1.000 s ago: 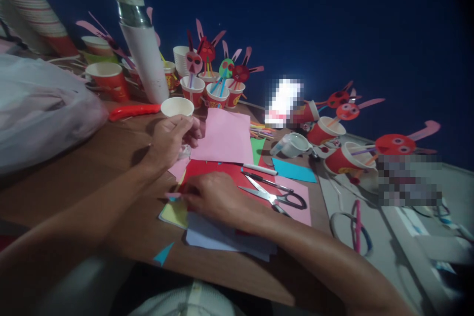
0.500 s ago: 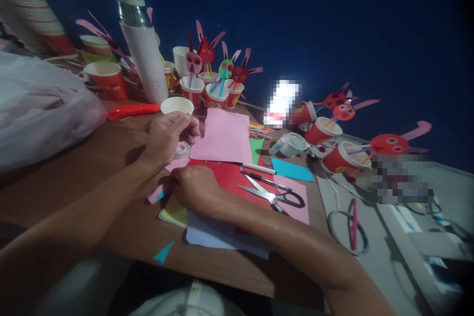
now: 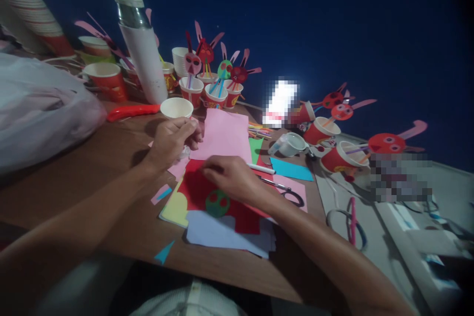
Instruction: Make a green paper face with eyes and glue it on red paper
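Observation:
My left hand [image 3: 172, 140] is closed in a pinch on a small whitish tape roll [image 3: 184, 152], just in front of a white paper cup [image 3: 177, 107]. Beside it, my right hand [image 3: 231, 175] rests on a red paper sheet [image 3: 196, 190] with its fingers curled together; whatever they hold is hidden. A green paper circle with red eyes [image 3: 217, 202] lies on the red sheet below that hand. A pink and blue scrap [image 3: 161, 193] lies loose on the wooden table [image 3: 111, 168] to the left.
A pink sheet [image 3: 224, 136], a white pen [image 3: 261, 169], blue paper [image 3: 291, 169] and half-hidden scissors [image 3: 292, 198] surround the hands. Behind stand a white flask [image 3: 142, 54], a red cutter [image 3: 133, 111] and cups with paper bunny faces [image 3: 217, 91]. A plastic bag [image 3: 40, 108] fills the left.
My right hand let go of the pink and blue scrap at the left and moved up and right onto the red sheet, uncovering the green circle. My left hand stayed put.

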`<move>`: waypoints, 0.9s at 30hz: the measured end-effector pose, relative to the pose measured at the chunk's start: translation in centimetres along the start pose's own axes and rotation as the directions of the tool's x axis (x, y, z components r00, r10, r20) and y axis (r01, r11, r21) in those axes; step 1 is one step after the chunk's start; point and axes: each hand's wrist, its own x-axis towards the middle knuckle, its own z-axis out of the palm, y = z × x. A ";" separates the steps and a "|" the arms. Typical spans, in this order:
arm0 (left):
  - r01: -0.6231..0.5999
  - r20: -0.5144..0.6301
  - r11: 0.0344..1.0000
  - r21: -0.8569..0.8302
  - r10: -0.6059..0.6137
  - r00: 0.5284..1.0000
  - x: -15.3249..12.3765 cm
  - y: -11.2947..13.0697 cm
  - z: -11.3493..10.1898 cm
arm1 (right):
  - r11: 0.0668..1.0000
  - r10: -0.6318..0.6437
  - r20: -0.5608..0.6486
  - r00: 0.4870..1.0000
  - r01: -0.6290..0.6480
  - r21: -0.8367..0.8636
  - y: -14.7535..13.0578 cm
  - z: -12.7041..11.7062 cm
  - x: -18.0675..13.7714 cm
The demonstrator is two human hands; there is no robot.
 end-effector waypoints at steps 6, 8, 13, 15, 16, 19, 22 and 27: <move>0.064 0.205 0.985 0.160 -0.097 0.974 -1.4 -0.2 0.9 | 0.973 0.224 -0.189 0.956 -0.230 -0.014 4.7 -3.9 -5.2; 0.101 0.260 0.962 0.253 -0.168 0.951 -1.7 -0.4 1.1 | 0.957 0.265 -0.224 0.938 -0.285 -0.061 5.7 -4.3 -6.6; 0.160 0.342 0.898 0.411 -0.315 0.885 -1.8 -0.3 1.2 | 0.894 0.304 -0.212 0.929 -0.355 -0.273 6.8 -4.4 -8.5; 0.148 0.367 0.883 0.445 -0.330 0.869 -1.7 -0.1 1.1 | 0.874 0.299 -0.183 0.936 -0.346 -0.341 6.9 -4.6 -9.0; 0.137 0.382 0.881 0.454 -0.331 0.863 -1.7 0.0 1.2 | 0.869 0.293 -0.160 0.943 -0.332 -0.368 6.9 -4.8 -9.3; 0.103 0.411 0.866 0.488 -0.333 0.849 -1.5 -0.1 1.4 | 0.842 0.277 -0.116 0.954 -0.299 -0.449 7.0 -5.4 -9.8; -0.028 0.384 0.827 0.561 -0.230 0.894 -0.9 -0.3 1.6 | 0.815 0.283 -0.081 0.956 -0.284 -0.506 6.9 -5.7 -9.9; -0.067 0.222 0.759 0.647 -0.103 0.970 0.1 -0.9 0.9 | 0.800 0.296 0.002 0.955 -0.247 -0.546 6.7 -5.6 -10.0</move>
